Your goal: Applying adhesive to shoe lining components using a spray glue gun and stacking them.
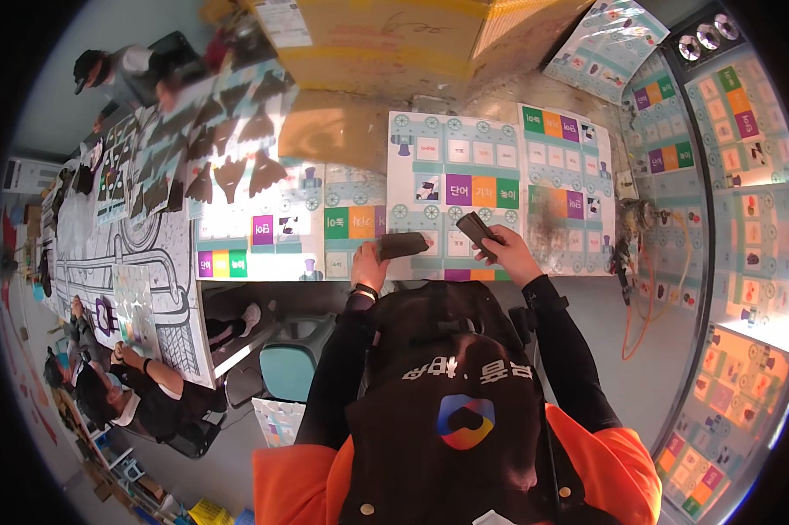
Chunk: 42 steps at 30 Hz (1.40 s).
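Note:
Near the front edge of the table, my left hand (pixel 369 266) is closed on one end of a dark brown oblong piece (pixel 404 245), which points to the right. My right hand (pixel 510 255) grips a second dark oblong piece (pixel 476 229), tilted up to the left. The two pieces are apart, and their exact kind cannot be made out. Beneath them lie printed sheets (pixel 414 175) with pale blue train pictures and purple, orange and green blocks.
A large taped cardboard box (pixel 386 44) stands at the back of the table. To the left, dark cut-out shapes (pixel 228 175) lie on sheets, and several people sit or stand there. A teal stool (pixel 291 371) is by my left arm. Cables (pixel 644 289) hang at the right.

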Each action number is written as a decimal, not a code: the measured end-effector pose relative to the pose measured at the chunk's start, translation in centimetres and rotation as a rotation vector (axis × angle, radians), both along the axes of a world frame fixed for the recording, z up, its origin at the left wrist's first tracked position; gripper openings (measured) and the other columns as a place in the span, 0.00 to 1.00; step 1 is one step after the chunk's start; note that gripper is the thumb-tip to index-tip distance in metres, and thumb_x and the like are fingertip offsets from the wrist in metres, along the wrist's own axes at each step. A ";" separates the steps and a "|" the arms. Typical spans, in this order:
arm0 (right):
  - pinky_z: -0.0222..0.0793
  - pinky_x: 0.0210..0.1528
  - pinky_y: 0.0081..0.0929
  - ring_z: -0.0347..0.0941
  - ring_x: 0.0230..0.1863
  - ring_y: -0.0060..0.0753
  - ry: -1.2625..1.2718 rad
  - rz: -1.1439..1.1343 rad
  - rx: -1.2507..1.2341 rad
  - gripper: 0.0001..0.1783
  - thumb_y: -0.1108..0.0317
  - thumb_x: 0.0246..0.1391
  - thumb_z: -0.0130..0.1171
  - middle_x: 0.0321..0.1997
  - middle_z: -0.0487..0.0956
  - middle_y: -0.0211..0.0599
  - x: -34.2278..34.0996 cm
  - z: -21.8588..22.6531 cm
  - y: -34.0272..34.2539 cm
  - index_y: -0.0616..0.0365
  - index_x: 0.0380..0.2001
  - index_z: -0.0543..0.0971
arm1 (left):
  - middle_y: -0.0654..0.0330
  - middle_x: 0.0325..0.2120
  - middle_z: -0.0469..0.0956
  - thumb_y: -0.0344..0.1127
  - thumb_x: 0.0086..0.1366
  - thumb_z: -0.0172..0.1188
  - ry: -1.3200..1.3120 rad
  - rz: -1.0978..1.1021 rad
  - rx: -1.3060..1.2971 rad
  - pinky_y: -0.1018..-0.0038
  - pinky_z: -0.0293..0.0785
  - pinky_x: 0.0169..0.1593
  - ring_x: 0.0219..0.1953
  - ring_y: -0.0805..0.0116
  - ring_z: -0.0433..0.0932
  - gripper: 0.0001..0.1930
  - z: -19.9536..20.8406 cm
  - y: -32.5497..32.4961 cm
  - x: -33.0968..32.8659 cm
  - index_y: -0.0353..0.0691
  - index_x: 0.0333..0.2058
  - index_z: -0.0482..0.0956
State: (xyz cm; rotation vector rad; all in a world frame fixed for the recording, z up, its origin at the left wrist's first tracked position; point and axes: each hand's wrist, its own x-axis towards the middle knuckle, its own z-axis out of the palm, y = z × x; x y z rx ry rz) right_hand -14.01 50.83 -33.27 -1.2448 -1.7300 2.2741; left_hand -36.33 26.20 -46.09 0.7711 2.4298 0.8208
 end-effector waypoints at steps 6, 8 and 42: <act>0.76 0.33 0.22 0.82 0.36 0.28 -0.068 0.009 -0.024 0.12 0.72 0.65 0.52 0.42 0.83 0.40 1.5 -0.9 -0.5 0.62 0.49 0.74 | 0.55 0.29 0.81 0.29 0.56 0.67 -0.052 0.027 0.127 0.61 0.77 0.41 0.34 0.54 0.81 0.10 -2.5 -1.3 -0.2 0.37 0.36 0.77; 0.76 0.35 0.22 0.82 0.37 0.28 -0.057 0.039 -0.011 0.12 0.72 0.65 0.53 0.42 0.83 0.39 1.0 -1.1 -0.7 0.62 0.51 0.73 | 0.55 0.29 0.81 0.29 0.56 0.67 -0.106 -0.032 0.185 0.64 0.78 0.40 0.34 0.58 0.82 0.10 -2.0 -1.8 -0.6 0.36 0.36 0.78; 0.78 0.37 0.21 0.82 0.38 0.27 -0.134 0.055 -0.142 0.15 0.71 0.63 0.56 0.41 0.83 0.38 1.9 -4.1 -0.5 0.63 0.52 0.76 | 0.55 0.44 0.71 0.31 0.54 0.69 0.219 -0.278 -0.006 0.58 0.73 0.51 0.50 0.50 0.71 0.17 -0.5 1.1 1.5 0.45 0.43 0.76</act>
